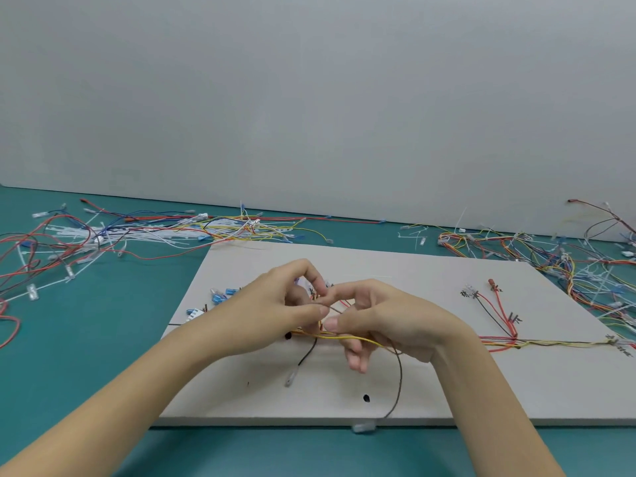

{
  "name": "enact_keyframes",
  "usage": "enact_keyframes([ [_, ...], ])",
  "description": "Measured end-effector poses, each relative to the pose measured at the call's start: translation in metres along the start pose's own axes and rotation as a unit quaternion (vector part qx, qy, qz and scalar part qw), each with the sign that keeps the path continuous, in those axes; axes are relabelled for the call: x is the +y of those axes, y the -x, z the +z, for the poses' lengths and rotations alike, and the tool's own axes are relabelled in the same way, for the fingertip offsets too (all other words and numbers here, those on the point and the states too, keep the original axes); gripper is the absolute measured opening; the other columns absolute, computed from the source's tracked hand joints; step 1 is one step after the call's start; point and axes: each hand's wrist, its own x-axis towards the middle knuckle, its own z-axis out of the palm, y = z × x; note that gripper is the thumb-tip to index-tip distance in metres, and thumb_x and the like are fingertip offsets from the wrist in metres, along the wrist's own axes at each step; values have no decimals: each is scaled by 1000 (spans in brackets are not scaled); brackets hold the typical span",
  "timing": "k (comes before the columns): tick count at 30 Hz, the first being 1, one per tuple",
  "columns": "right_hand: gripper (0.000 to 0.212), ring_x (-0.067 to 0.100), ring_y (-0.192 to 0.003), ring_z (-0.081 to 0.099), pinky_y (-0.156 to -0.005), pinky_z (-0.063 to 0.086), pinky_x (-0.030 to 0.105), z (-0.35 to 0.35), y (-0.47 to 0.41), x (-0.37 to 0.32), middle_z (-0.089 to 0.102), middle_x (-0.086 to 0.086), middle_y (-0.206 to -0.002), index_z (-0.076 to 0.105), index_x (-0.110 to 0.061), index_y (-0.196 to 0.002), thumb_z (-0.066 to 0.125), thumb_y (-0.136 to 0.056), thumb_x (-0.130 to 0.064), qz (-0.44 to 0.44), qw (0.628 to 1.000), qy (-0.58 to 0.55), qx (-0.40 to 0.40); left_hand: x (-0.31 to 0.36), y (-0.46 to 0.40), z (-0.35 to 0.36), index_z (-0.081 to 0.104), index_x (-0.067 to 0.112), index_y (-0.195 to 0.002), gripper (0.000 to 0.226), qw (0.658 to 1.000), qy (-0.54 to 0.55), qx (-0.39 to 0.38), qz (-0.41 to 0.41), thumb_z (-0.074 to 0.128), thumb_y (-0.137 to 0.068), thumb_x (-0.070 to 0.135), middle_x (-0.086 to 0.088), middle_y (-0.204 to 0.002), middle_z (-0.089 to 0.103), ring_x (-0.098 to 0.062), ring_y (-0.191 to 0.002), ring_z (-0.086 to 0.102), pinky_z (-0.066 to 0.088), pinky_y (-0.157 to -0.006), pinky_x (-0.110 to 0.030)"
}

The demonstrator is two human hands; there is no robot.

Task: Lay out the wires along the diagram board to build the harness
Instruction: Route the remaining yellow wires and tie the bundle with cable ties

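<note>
Several wires (537, 342) already lie along the diagram board (447, 380); the left hand (275, 304) and right hand (378, 321) pinch a brown wire (399, 383), many loose wires (86, 235) remain on the desk (86, 339) at upper left.

I see bright, even, soft overhead light and faint shadows under my arms. No glare. Wide-angle bending curves the edges; detail is slightly soft throughout.

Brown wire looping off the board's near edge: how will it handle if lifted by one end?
Likely floppy: the brown wire sags in a loose curve below the right hand. Probably light, being thin. The clear terminal at its end may swing or snag on the board edge.
</note>
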Motion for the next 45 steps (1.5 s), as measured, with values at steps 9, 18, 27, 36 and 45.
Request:
enact_keyframes([
  [9,31,7,-33,21,-37,14,18,-17,8,0,41,-3,-47,71,-8,-104,65,-87,-34,14,1000,26,-2,2,-2,-7,64,33,-92,13,998,1,-40,-40,61,-90,46,1,-50,61,-9,-47,44,35,-49,-19],
  [18,22,10,-44,21,-39,19,15,-38,37,8,32,-6,-50,77,-16,-89,62,-88,-32,45,991,118,46,-10,19,-48,73,16,-67,42,994,6,-77,-76,71,-78,56,-5,-58,63,-13,-51,50,41,-53,-20],
  [27,23,11,-45,27,-43,23,18,-47,48,23,37,-4,-50,77,-17,-92,56,-98,-23,100,967,191,136,-15,22,-52,63,18,-55,53,991,-68,-66,-98,67,-69,68,-5,-65,70,-16,-56,49,38,-61,-31],
  [36,22,16,-57,30,-49,24,23,-39,25,32,41,6,-63,73,-5,-86,59,-93,-20,87,930,238,266,-33,19,-28,68,28,-77,22,992,-66,58,-90,58,-96,25,1,-54,58,-14,-45,50,43,-43,-23],
  [45,22,12,-61,47,-57,35,28,-21,14,33,55,-6,-71,50,-20,-78,59,-84,-40,149,882,342,287,-33,27,-5,46,33,-101,20,908,-402,105,-52,33,-102,19,15,-96,49,-8,-84,55,47,-71,-33],
])
